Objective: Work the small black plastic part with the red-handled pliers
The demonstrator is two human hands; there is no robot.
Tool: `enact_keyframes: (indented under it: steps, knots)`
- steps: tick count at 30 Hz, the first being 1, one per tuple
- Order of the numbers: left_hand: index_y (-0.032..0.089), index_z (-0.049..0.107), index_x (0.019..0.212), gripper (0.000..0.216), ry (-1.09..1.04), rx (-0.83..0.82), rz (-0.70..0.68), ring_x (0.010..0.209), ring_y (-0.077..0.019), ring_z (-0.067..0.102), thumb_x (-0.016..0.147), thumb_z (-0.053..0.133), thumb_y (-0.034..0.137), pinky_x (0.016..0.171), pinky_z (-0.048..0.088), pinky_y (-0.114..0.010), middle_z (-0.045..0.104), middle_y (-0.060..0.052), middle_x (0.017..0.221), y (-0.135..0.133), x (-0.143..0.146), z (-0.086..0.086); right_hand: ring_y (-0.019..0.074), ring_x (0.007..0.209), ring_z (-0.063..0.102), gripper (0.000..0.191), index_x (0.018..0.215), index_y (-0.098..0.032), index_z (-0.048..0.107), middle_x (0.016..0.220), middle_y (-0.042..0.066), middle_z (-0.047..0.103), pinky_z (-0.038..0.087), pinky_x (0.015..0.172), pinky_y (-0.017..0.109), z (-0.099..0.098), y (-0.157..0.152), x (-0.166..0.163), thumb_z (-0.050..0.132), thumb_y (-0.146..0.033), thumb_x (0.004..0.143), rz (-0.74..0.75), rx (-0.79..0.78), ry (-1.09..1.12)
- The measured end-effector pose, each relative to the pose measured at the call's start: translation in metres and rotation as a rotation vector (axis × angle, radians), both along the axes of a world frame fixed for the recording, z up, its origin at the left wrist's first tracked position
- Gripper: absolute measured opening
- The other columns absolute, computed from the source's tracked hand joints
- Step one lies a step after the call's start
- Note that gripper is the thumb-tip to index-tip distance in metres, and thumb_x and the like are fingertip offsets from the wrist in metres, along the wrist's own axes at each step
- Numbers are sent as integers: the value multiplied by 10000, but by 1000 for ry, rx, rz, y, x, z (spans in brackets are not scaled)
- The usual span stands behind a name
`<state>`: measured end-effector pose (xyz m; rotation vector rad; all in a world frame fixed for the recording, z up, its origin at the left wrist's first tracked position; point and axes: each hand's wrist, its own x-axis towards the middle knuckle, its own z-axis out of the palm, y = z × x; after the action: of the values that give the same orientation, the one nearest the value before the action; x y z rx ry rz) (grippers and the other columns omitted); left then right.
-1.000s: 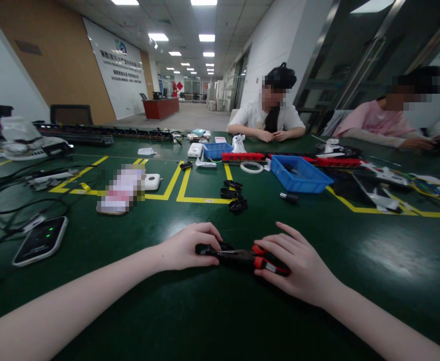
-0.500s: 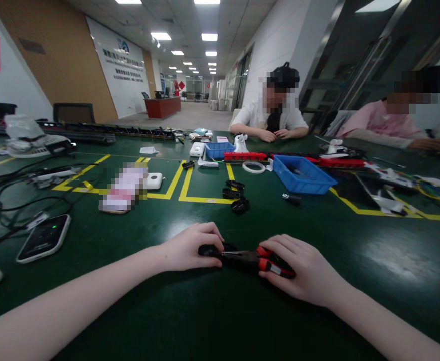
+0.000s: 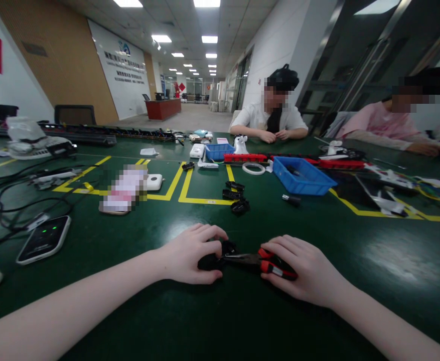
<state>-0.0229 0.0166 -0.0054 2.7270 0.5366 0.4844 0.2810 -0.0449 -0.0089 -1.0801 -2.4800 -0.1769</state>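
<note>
My right hand is closed round the red and black handles of a pair of long-nose pliers. Their dark jaws point left and meet a small black part. My left hand has its fingers and thumb curled round that black part, which is mostly hidden under the fingers. Exactly where the jaws touch it is too dark to make out. Farther back, several similar black parts lie in a short row at the corner of a yellow tape outline.
A blue bin stands at the back right, with a short black cylinder before it. To the left lie a phone, a white-edged device and black cables. Two people sit across the green table.
My left fingers have opened slightly and shifted on the black part, with the thumb lower. The pliers and my right hand have moved a little to the right.
</note>
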Motion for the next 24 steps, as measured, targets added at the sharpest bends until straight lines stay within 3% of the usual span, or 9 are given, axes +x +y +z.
enact_keyframes:
  steps: [6, 12, 18, 21, 24]
  knots:
    - [200, 584, 928, 161, -20, -69, -71, 1264, -294, 536, 836, 690, 280, 1075, 404, -467, 524, -92, 1444, 4, 0, -3, 226, 848, 687, 342, 1127, -175, 641, 992, 98, 729, 573, 716, 351, 4, 0, -1, 670, -374, 850, 6, 16, -20]
    - [198, 579, 1015, 217, -9, -173, -68, 1229, -280, 564, 845, 698, 262, 1037, 444, -442, 550, -105, 1389, 6, 0, -1, 232, 872, 694, 362, 1142, -172, 638, 1017, 102, 729, 578, 737, 363, 5, 0, 1, 682, -378, 848, -3, 34, -16]
    - [193, 500, 1274, 586, -53, -250, 24, 1131, -283, 622, 779, 783, 328, 968, 488, -439, 626, -122, 1269, 6, 1, -4, 237, 897, 702, 382, 1163, -187, 647, 1036, 103, 737, 582, 754, 371, 5, 2, 5, 692, -382, 838, -12, 34, 1]
    - [194, 426, 1402, 775, -44, -223, 41, 1157, -299, 601, 755, 806, 388, 973, 483, -448, 604, -134, 1297, 7, 1, -7, 241, 917, 702, 400, 1181, -192, 645, 1056, 105, 735, 581, 770, 378, 3, 3, 7, 698, -387, 835, -9, 49, 1]
    - [195, 429, 1439, 812, -4, -158, -3, 1147, -312, 585, 762, 793, 458, 969, 477, -454, 571, -134, 1307, 9, 1, -8, 237, 927, 699, 419, 1205, -197, 636, 1075, 105, 730, 577, 773, 374, 1, 4, 9, 697, -391, 838, 7, 55, 10]
